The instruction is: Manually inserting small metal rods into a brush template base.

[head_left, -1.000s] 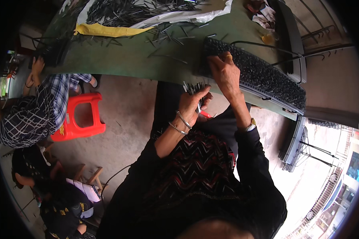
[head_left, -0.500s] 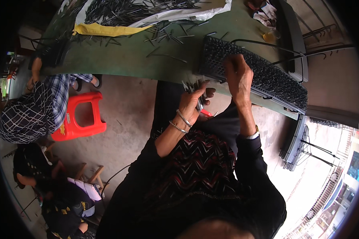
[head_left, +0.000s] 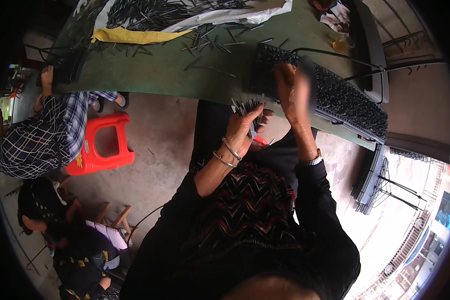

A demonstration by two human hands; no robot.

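Note:
My left hand (head_left: 239,131), palm up in front of the table edge, is closed around a bundle of thin dark rods (head_left: 249,109) whose ends stick up past the fingers. Over the left part of a long black tray (head_left: 345,100) hovers my right hand (head_left: 291,100); its fingers are smeared by motion, so what they hold, if anything, is hidden. Small dark pieces stand densely packed in the tray, which lies slanted along the table's front right edge. A small red object (head_left: 260,140) shows just below my left hand.
Loose rods spill from a white and yellow sack (head_left: 140,36) on the green table (head_left: 160,75). A thin black bar frame (head_left: 335,55) crosses behind the tray, near a yellowish cup (head_left: 341,45). A red stool (head_left: 126,145) and other people sit at left. Stacked trays (head_left: 370,180) stand at right.
My right hand has shifted slightly left and tilted over the tray, now blurred. My left hand keeps its bundle in nearly the same place.

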